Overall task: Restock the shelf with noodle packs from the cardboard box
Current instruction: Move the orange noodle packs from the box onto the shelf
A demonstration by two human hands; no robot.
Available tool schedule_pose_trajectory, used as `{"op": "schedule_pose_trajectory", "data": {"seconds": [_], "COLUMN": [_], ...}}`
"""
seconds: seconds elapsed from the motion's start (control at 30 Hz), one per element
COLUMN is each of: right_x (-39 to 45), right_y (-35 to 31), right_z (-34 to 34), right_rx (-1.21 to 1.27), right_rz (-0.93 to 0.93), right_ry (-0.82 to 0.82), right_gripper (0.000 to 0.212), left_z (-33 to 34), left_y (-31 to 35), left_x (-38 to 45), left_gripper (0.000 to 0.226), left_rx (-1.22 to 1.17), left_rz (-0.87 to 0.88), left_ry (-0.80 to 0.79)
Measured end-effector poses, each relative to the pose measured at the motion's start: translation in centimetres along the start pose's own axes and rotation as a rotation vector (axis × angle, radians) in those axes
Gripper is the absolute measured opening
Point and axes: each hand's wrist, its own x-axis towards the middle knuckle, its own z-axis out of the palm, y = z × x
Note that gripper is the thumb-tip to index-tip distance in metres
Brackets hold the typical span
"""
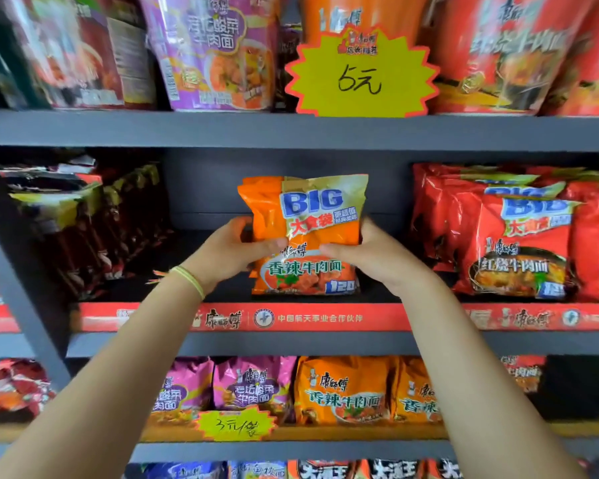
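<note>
The left hand [237, 248] is gripping the orange noodle packs [305, 236] from their left side, thumb curled across the front and fingers wrapped behind. The right hand [363, 252] is mirroring it on the other side, thumb pressing on the front face, the rest of the fingers hidden behind the wrapper. Between the two hands the packs are standing upright as a small stack, several thick judging by the orange edges showing at the upper left, with the bottom edge resting on or just above the middle shelf [291, 344].

To the left of the left hand, dark red packs [83, 223] are leaning in a row, with an open gap between them and the orange stack. To the right of the right hand, red packs [505, 236] are standing close by. The cardboard box is not in view.

To do this step well, I judge the hands should be keeping the stack squeezed evenly so no rear pack slides out, setting the bottom edges flat on the shelf, and pushing the stack back squarely with the printed front facing out. Releasing one hand at a time would be helping the packs stay upright, since the slick wrappers are likely to be slipping or toppling forward.
</note>
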Motion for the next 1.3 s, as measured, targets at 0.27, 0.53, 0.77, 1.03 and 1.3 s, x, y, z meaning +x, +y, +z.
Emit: {"op": "schedule_pose_trajectory", "data": {"seconds": [0.27, 0.53, 0.77, 1.03, 1.3], "right_x": [-0.7, -1.6, -3.3, 2.5, 4.8], "right_y": [0.6, 1.4, 0.1, 0.7, 3.2], "right_z": [-2.1, -6.2, -4.8, -6.5, -7.7], "right_rx": [-0.12, -0.5, -1.045, -1.147, -1.119], "right_rz": [0.022, 0.163, -0.073, 0.136, 0.112], "right_ry": [0.152, 0.343, 0.157, -0.09, -0.112], "right_gripper": [0.058, 0.066, 0.044, 0.072, 0.081], "left_z": [4.2, 9.5, 11.9, 13.3, 13.3], "left_y": [2.2, 3.2, 3.6, 4.4, 3.9], "left_x": [1.5, 7.4, 9.5, 12.4, 13.9], "left_gripper": [0.044, 0.052, 0.042, 0.057, 0.046], "left_rx": [0.093, 0.127, 0.117, 0.202, 0.187], "left_rz": [-0.011, -0.06, -0.066, -0.132, -0.149], "left_ry": [-0.088, 0.019, 0.054, 0.134, 0.182]}}
